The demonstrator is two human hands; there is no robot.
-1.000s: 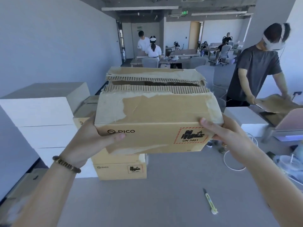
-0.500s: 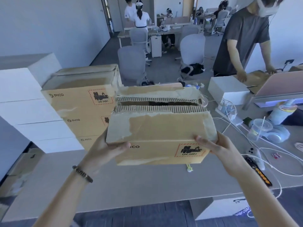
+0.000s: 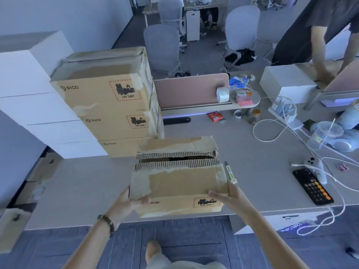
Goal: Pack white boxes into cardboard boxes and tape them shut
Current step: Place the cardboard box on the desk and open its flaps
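Head view: left hand, right hand grip cardboard box sides; flaps ajar, contents hidden.

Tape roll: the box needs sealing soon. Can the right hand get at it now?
Probably not yet: the right hand grips the box, and the tape roll sits far back on the divider shelf.

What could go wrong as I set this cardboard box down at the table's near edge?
1. The held cardboard box sits partly past the table edge; released here, it might tip off.
2. The utility knife lies right beside the box's right side, near the right hand; sliding the box could knock it or catch fingers.
3. The top flaps are torn with a gap between them, so tape may bond poorly. The left hand grips only a corner.
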